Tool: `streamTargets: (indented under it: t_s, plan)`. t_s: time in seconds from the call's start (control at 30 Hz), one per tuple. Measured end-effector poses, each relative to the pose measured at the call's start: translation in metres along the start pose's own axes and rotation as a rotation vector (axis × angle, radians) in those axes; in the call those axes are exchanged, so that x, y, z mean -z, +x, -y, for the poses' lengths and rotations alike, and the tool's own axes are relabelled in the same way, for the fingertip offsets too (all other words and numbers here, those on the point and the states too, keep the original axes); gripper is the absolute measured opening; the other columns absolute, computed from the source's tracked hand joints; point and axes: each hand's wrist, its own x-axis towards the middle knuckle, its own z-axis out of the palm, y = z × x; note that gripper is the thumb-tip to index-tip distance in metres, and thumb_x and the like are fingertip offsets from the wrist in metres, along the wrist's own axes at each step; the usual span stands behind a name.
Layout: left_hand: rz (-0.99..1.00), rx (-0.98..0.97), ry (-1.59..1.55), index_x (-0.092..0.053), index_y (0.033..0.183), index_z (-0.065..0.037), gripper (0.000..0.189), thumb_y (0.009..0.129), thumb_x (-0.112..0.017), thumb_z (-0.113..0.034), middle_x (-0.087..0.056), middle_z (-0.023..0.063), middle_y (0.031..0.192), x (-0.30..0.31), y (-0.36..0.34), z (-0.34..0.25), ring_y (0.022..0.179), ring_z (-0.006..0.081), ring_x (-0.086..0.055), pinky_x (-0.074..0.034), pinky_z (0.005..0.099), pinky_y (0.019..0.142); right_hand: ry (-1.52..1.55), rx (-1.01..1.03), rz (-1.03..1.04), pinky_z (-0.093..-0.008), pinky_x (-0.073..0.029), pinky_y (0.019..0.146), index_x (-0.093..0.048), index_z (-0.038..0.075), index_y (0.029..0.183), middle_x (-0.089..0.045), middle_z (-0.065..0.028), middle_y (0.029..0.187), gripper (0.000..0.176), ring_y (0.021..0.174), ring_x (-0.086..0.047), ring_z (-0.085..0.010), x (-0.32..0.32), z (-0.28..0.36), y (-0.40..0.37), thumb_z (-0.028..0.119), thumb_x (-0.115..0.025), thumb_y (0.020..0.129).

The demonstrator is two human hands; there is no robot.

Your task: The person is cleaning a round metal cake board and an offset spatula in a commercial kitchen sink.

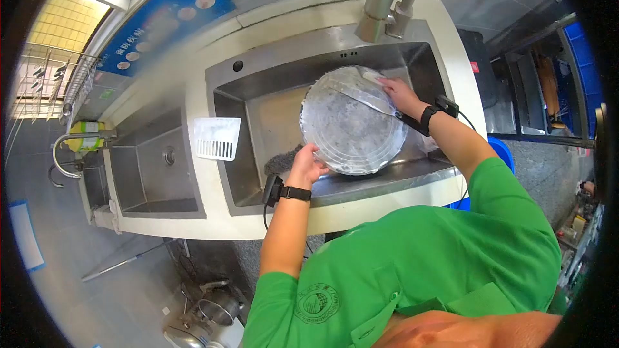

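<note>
A large round metal disc [351,129], smeared with white residue, is tilted inside the right sink basin. My left hand [308,166] grips its lower left rim with curled fingers. At the upper right rim, my right hand [400,95] is closed on a small pale piece [373,77] pressed against the disc; I cannot tell what kind of piece it is. A long-bladed spatula [364,98] lies across the disc, its dark handle running under my right wrist. Beside my left hand, a dark grey scrubbing pad [281,162] rests in the basin.
A white slotted plastic piece [218,138] sits on the divider between the basins. To the left is a second sink basin [145,177] with a drain. A thick metal faucet [380,9] rises behind the right basin. Wire rack [51,80] hangs at far left.
</note>
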Motion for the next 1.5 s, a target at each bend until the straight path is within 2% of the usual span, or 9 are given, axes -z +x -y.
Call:
streamTargets:
  t_s: [0.17,0.2,0.37,0.57,0.9,1.17,1.23,1.33,1.5]
  plan:
    - [-0.028,-0.247,0.161,-0.04,0.117,-0.005,0.041,0.08,-0.048,-0.021,-0.042,0.0113,0.115,0.038,0.023,0.015,0.1,0.0292,-0.043,-0.034,0.0443,0.086,-0.24,-0.077,-0.125,-0.0366,-0.042,0.078,-0.056,0.007,0.106,-0.056,-0.0178,0.097,0.025,0.092,-0.053,-0.0333,0.024,0.029,-0.001,0.013,-0.047,0.084]
    - [-0.164,-0.34,0.059,-0.041,0.118,-0.007,0.041,0.081,-0.05,-0.021,-0.041,0.0096,0.115,0.025,-0.003,0.017,0.097,0.0281,-0.044,-0.034,0.0414,0.086,-0.244,-0.072,-0.129,-0.0366,-0.042,0.078,-0.056,0.007,0.106,-0.056,-0.0178,0.097,0.025,0.092,-0.053,-0.0333,0.028,0.033,0.005,0.013,-0.047,0.084]
    - [-0.217,-0.454,0.006,-0.039,0.12,-0.007,0.041,0.081,-0.048,-0.017,-0.04,0.0096,0.113,0.022,-0.067,0.02,0.105,0.0296,-0.041,-0.034,0.0407,0.088,-0.062,0.146,-0.54,-0.0433,-0.043,0.067,-0.054,0.005,0.093,-0.057,-0.0169,0.088,0.019,0.081,-0.054,-0.0364,0.055,0.075,0.043,0.017,-0.054,0.078]
    - [-0.213,-0.522,-0.028,-0.035,0.123,-0.005,0.041,0.084,-0.044,-0.016,-0.039,0.0106,0.114,0.046,-0.113,0.045,0.111,0.0318,-0.04,-0.033,0.0414,0.093,-0.033,0.125,-0.627,-0.045,-0.043,0.064,-0.049,0.006,0.093,-0.058,-0.0183,0.083,0.021,0.077,-0.055,-0.038,0.074,0.107,0.099,0.017,-0.056,0.076]
    - [-0.337,-0.633,-0.183,-0.041,0.115,-0.006,0.035,0.08,-0.046,-0.011,-0.044,0.0066,0.104,0.058,-0.144,0.094,0.101,0.0233,-0.044,-0.035,0.0361,0.088,-0.377,0.299,-0.293,-0.0472,-0.043,0.068,-0.046,0.003,0.099,-0.058,-0.0218,0.084,0.025,0.08,-0.055,-0.0392,0.071,0.098,0.149,0.002,-0.048,0.074]
    - [-0.296,-0.725,-0.174,-0.038,0.117,-0.004,0.036,0.082,-0.044,-0.011,-0.042,0.01,0.109,0.049,-0.148,0.099,0.103,0.0264,-0.045,-0.037,0.0386,0.087,-0.002,0.447,-0.355,-0.043,-0.043,0.071,-0.048,0.003,0.108,-0.057,-0.0234,0.09,0.029,0.085,-0.054,-0.0391,0.049,0.106,0.094,0.01,-0.048,0.08]
    - [-0.262,-0.715,-0.191,-0.041,0.113,-0.004,0.032,0.082,-0.045,-0.01,-0.045,0.0077,0.104,0.045,-0.145,0.102,0.099,0.0245,-0.046,-0.038,0.0371,0.084,0.131,0.385,-0.041,-0.0362,-0.043,0.063,-0.056,0.002,0.094,-0.059,-0.016,0.078,0.023,0.072,-0.056,-0.0308,0.043,0.115,0.084,0.021,-0.052,0.082]
    - [-0.233,-0.711,-0.17,-0.043,0.109,-0.005,0.029,0.081,-0.045,-0.009,-0.048,0.0056,0.098,0.039,-0.147,0.105,0.095,0.022,-0.048,-0.039,0.0354,0.081,0.382,0.333,0.134,-0.0284,-0.037,0.055,-0.06,0.002,0.079,-0.053,-0.0043,0.064,0.031,0.058,-0.047,-0.0168,0.052,0.157,0.066,0.033,-0.053,0.082]
    - [-0.207,-0.752,-0.156,-0.044,0.109,-0.005,0.029,0.08,-0.045,-0.008,-0.049,0.0052,0.096,0.029,-0.153,0.094,0.093,0.0197,-0.049,-0.04,0.0347,0.08,0.478,0.251,0.32,-0.0241,-0.029,0.05,-0.052,0.007,0.067,-0.041,0.0038,0.057,0.039,0.053,-0.035,-0.0081,0.065,0.19,0.045,0.043,-0.053,0.083]
